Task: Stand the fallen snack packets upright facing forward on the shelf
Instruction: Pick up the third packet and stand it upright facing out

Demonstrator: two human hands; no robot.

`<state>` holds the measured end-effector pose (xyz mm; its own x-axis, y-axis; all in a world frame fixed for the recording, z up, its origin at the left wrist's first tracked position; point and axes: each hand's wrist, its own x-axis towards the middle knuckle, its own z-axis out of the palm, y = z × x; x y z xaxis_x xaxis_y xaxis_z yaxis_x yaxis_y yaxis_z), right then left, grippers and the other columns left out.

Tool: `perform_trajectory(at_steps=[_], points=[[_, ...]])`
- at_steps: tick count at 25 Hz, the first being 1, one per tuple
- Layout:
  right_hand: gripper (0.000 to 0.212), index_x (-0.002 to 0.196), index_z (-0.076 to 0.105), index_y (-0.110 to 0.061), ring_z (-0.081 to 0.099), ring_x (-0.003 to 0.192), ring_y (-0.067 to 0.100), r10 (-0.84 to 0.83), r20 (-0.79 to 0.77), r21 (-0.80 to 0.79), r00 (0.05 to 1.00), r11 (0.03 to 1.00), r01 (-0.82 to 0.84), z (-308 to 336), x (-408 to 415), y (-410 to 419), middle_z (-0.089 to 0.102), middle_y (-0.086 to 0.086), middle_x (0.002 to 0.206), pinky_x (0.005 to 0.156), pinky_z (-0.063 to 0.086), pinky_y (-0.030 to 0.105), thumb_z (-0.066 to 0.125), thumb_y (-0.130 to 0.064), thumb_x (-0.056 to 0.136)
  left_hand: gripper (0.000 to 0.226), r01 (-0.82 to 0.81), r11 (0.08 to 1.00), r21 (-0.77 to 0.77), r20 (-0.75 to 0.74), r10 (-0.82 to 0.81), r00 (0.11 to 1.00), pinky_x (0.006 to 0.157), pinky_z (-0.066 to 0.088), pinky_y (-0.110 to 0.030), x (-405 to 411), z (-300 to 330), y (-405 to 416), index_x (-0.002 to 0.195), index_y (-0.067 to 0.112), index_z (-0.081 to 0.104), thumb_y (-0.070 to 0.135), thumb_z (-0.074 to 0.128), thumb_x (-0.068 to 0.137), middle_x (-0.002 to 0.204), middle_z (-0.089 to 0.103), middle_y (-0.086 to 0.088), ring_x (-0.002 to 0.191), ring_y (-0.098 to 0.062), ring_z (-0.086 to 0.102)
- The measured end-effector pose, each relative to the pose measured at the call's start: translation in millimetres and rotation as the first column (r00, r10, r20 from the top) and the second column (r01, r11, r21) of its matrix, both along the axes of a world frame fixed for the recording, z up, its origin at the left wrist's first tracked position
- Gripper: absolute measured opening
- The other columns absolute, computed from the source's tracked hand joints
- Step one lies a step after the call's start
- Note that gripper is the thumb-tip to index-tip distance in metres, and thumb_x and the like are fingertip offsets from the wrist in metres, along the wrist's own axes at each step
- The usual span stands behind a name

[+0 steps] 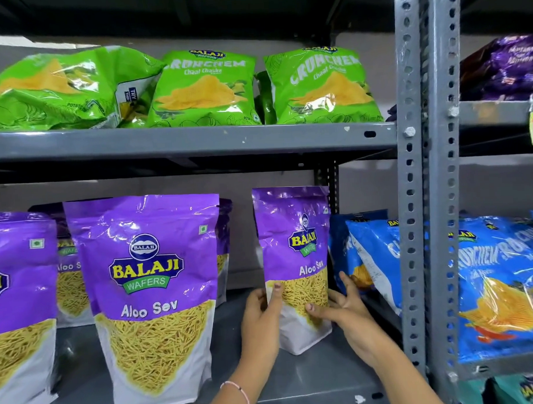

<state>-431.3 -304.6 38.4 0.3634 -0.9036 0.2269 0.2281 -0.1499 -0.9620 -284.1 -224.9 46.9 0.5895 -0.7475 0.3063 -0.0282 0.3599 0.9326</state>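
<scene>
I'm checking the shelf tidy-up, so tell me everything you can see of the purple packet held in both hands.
The purple packet is a glossy plastic stand-up pouch, purple above, white at the base, with a window showing thin yellow strands. It reads Balaji Wafers, Aloo Sev. It stands upright on the lower shelf, front turned slightly to the left, beside blue packets. The left hand grips its left edge, thumb on the front; the right hand holds its right side.
</scene>
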Motion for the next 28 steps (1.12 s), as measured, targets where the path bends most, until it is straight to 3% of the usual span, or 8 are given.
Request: perform_trajectory(at_steps=[3,5,7,10,15,20,24,28], points=[[0.112,0.146,0.044,-0.007,0.074,0.105,0.02,0.008,-0.039,-0.073,0.999,0.997,-0.011,-2,-1,0,0.074,0.013,0.122,0.08,0.058,0.024,0.097,-0.004,0.048,0.021,0.045,0.998,0.04,0.007,-0.045,0.999,0.088,0.054,-0.042,12,1,-9,0.088,0.018,0.068,0.035,0.058,0.096,0.091,0.077,-0.003,0.094,-0.027,0.072],[0.077,0.13,0.059,-0.004,0.077,0.101,0.02,0.065,-0.024,-0.11,0.998,0.992,-0.067,-1,0,5,0.079,0.012,0.115,0.077,0.061,0.024,0.09,0.008,0.061,0.02,0.155,0.987,0.029,0.038,-0.156,0.987,0.093,0.056,-0.04,15,4,-7,0.101,0.021,0.069,0.037,0.065,0.091,0.101,0.078,-0.001,0.1,-0.022,0.073],[0.065,0.128,0.061,-0.005,0.075,0.108,0.024,0.096,-0.011,-0.122,0.995,0.988,-0.097,-1,0,9,0.077,0.013,0.119,0.085,0.061,0.029,0.085,0.009,0.069,0.038,0.278,0.96,0.032,0.142,-0.28,0.95,0.088,0.058,-0.031,15,3,-3,0.112,0.02,0.068,0.035,0.078,0.078,0.108,0.079,0.0,0.101,-0.017,0.075],[0.067,0.129,0.06,-0.01,0.073,0.114,0.024,0.098,-0.024,-0.144,0.995,0.984,-0.1,-3,-1,16,0.076,0.01,0.122,0.094,0.058,0.035,0.088,0.001,0.069,0.058,0.326,0.945,0.04,0.187,-0.327,0.926,0.086,0.058,-0.028,19,-3,2,0.122,0.017,0.064,0.033,0.085,0.071,0.117,0.076,-0.003,0.104,-0.016,0.074],[0.075,0.13,0.058,-0.015,0.074,0.108,0.014,0.105,-0.045,-0.148,0.993,0.983,-0.111,-8,-7,38,0.078,0.001,0.118,0.084,0.06,0.024,0.09,-0.01,0.062,0.078,0.269,0.958,0.097,0.224,-0.284,0.932,0.097,0.056,-0.039,23,-10,24,0.126,0.021,0.058,0.056,0.085,0.061,0.118,0.075,0.007,0.108,-0.011,0.072],[0.08,0.132,0.056,-0.015,0.074,0.11,0.015,0.096,-0.05,-0.148,0.994,0.984,-0.103,-14,-12,54,0.078,0.002,0.119,0.086,0.06,0.025,0.09,-0.013,0.06,0.08,0.236,0.965,0.114,0.252,-0.258,0.933,0.099,0.054,-0.037,17,-15,47,0.128,0.026,0.056,0.062,0.081,0.061,0.12,0.073,0.012,0.11,-0.007,0.069],[0.085,0.132,0.054,-0.012,0.074,0.111,0.017,0.083,-0.057,-0.149,0.995,0.985,-0.091,-15,-15,64,0.077,0.003,0.12,0.094,0.058,0.033,0.092,-0.017,0.057,0.082,0.189,0.969,0.157,0.255,-0.225,0.94,0.103,0.05,-0.04,16,-16,55,0.124,0.03,0.056,0.07,0.08,0.056,0.119,0.072,0.016,0.113,-0.006,0.066],[0.081,0.13,0.055,-0.014,0.075,0.108,0.013,0.074,-0.057,-0.15,0.996,0.985,-0.081,-16,-17,71,0.078,0.001,0.117,0.087,0.06,0.026,0.091,-0.016,0.057,0.08,0.206,0.965,0.163,0.242,-0.241,0.94,0.102,0.049,-0.035,13,-16,64,0.128,0.032,0.054,0.066,0.079,0.06,0.121,0.07,0.018,0.115,-0.004,0.065]])
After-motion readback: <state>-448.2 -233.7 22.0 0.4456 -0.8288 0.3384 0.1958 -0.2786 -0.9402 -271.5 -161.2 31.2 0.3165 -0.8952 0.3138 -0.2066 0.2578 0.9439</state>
